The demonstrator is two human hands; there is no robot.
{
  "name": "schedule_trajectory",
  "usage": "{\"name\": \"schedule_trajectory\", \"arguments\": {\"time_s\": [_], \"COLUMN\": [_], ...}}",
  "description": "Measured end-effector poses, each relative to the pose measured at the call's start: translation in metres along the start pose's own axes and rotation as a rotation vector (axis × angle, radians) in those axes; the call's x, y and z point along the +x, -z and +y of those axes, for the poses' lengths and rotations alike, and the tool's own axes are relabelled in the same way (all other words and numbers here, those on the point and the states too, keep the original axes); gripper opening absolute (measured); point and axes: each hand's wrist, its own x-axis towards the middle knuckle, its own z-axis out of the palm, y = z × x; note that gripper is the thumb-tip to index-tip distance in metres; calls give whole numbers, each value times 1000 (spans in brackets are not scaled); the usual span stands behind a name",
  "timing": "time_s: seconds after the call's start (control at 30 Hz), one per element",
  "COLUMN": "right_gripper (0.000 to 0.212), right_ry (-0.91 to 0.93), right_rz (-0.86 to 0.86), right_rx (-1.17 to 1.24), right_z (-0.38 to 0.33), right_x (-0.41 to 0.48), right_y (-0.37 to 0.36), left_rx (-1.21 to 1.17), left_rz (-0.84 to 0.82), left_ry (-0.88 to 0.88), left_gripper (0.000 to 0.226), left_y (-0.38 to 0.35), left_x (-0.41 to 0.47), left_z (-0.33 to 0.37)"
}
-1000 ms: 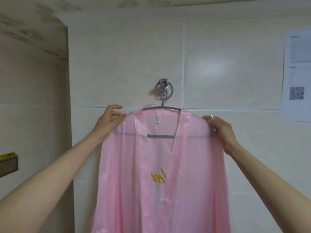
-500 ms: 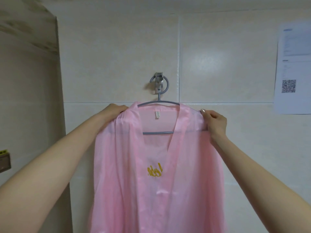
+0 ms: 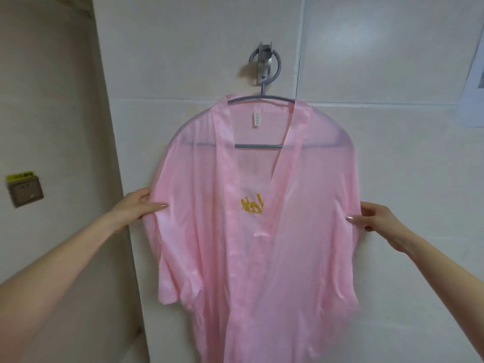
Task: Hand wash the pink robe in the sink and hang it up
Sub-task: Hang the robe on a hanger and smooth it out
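Observation:
The pink robe (image 3: 262,244) with yellow embroidery on the chest hangs on a grey hanger (image 3: 259,145), whose hook sits over a metal wall hook (image 3: 264,64) on the tiled wall. My left hand (image 3: 138,206) pinches the robe's left sleeve edge between thumb and fingers. My right hand (image 3: 372,216) pinches the right sleeve edge at about the same height. Both sleeves are spread outward. The robe's lower part runs out of the frame at the bottom.
A wall corner runs down the left side, with a switch plate (image 3: 25,191) bearing a yellow label on the left wall. A white paper sheet (image 3: 474,85) is stuck to the tiles at the right edge.
Both hands have moved down from the robe's shoulders at the hanger ends to the sleeve edges and now hold them apart. The view has come closer and lower.

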Motion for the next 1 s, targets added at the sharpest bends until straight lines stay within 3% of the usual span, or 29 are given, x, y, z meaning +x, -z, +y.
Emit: {"name": "schedule_trajectory", "arguments": {"time_s": [0.07,0.2,0.47,0.57,0.67,0.8,0.87,0.93,0.97,1.0], "right_gripper": [23,17,7,14,20,22,35,68,73,65], "right_ry": [-55,-199,-276,-259,-250,-250,-228,-206,-211,-209], "right_rz": [-10,-73,149,86,60,262,339,377,386,379], "right_rx": [-91,-225,143,210,84,-37,22,59,58,49], "right_z": [21,68,100,99,100,103,96,95,95,94], "right_x": [-11,-32,-67,-76,-85,-102,-116,-127,-132,-138], "right_y": [-6,-23,-25,-31,-35,-32,-29,-26,-25,-26], "left_rx": [0,72,49,45,6,48,94,227,288,322], "left_rz": [26,-1,305,383,289,350,403,442,470,485], "left_ry": [32,102,85,40,38,6,-40,-95,-137,-162], "left_gripper": [43,14,6,18,20,62,53,28,19,15], "left_y": [-5,-19,-12,-17,-22,-10,-4,1,4,7], "left_x": [-12,-42,-77,-86,-96,-103,-108,-112,-113,-113], "left_z": [-30,-84,-113,-109,-104,-108,-108,-108,-111,-114]}}
